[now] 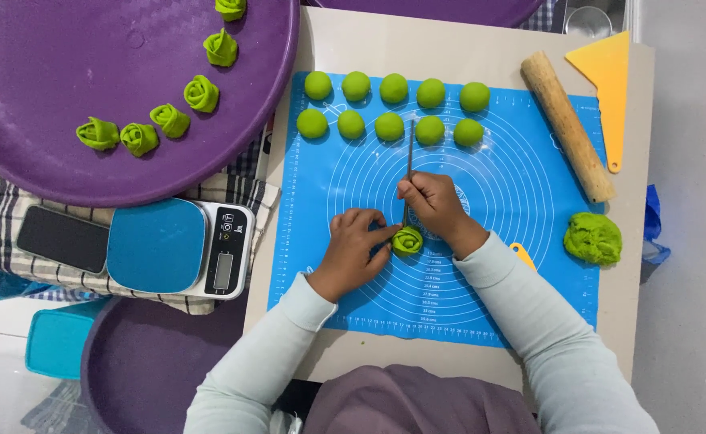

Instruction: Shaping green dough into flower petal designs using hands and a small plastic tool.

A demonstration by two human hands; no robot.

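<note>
Now the left hand steadies a green dough rose on the blue mat, fingers touching it; the right hand fingers grip a thin stick upright against the rose.

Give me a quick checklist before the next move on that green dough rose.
1. Left hand steadies the dough rose: ok.
2. Right hand grips the thin stick, tip at the rose: ok.
3. Rose lies on the blue mat: ok.
4. Ten dough balls wait in two rows: ok.
5. Room left on the purple tray: ok.
6. Rose fully shaped: cannot tell.
</note>
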